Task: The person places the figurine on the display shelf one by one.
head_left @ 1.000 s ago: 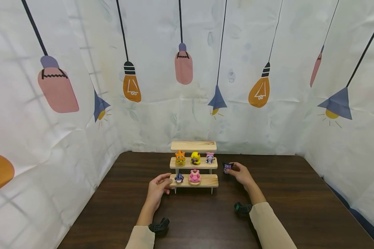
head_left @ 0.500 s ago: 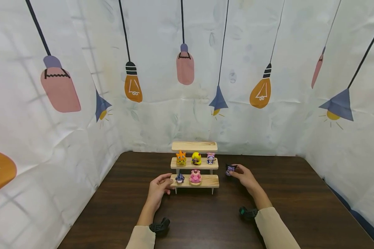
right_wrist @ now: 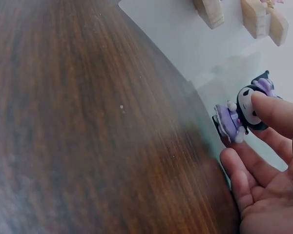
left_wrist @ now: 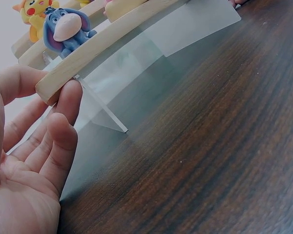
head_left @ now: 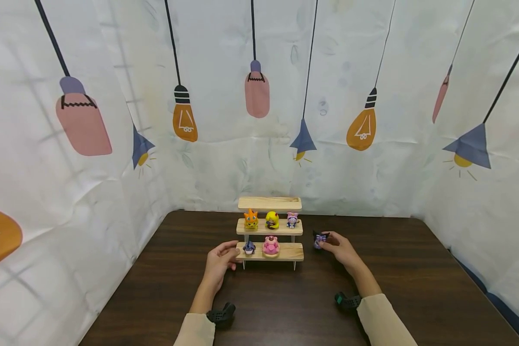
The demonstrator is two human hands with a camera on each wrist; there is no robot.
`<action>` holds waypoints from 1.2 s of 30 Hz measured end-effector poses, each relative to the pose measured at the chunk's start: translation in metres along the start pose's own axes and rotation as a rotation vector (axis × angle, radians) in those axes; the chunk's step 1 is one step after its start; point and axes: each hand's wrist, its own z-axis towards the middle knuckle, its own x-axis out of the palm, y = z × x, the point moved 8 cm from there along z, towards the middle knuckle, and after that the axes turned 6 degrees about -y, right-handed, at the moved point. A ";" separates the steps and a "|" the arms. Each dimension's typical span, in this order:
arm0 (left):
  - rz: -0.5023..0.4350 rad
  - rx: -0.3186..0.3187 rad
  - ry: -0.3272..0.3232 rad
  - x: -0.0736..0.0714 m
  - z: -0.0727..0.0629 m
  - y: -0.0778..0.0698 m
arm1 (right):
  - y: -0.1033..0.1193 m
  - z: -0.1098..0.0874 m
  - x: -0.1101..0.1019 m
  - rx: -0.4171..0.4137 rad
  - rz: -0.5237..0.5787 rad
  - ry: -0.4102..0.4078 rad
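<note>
My left hand [head_left: 218, 263] pinches the left end of the lowest step of a three-tier wooden display stand [head_left: 291, 251], thumb above and fingertip beneath in the left wrist view. My right hand [head_left: 340, 251] holds a small figurine [right_wrist: 228, 121] with a purple dress, white face and black pointed hood, off the stand's right side. On the lowest step sit a blue donkey figurine [left_wrist: 67, 31] and a pink bear figurine [head_left: 270, 245]. The middle step bears an orange-eared yellow figurine [head_left: 251, 220], a yellow-topped one [head_left: 272, 219] and a pink-and-purple one [head_left: 291, 219].
The top step [head_left: 269, 203] holds no figurine. Clear legs [left_wrist: 105, 107] support the stand on a dark wood-grain table [head_left: 277, 307]. A white cloth [head_left: 225, 163] printed with lamps hangs behind and at both sides.
My right hand has drawn slightly right and toward me with the purple figurine. My left hand stays at the stand's end, and the figurines on the steps keep their places.
</note>
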 end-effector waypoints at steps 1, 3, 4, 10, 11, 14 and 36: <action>-0.002 -0.001 0.001 0.000 0.000 0.000 | 0.000 0.000 0.000 -0.003 -0.003 0.000; -0.006 -0.005 0.001 0.000 0.000 0.000 | 0.000 0.000 0.000 -0.007 -0.012 0.000; -0.007 -0.006 0.002 0.000 0.000 0.000 | 0.000 0.000 0.001 -0.006 -0.012 0.001; 0.001 -0.001 -0.004 0.000 0.000 -0.001 | 0.002 -0.003 0.001 -0.003 0.003 0.012; 0.003 -0.001 -0.006 0.000 0.000 -0.001 | 0.003 -0.003 0.001 -0.006 0.008 0.018; 0.006 -0.001 -0.010 0.000 0.001 0.000 | 0.006 -0.005 0.000 -0.007 0.029 0.024; 0.012 -0.010 -0.004 0.000 -0.001 -0.001 | 0.038 -0.013 -0.007 -0.084 0.005 0.045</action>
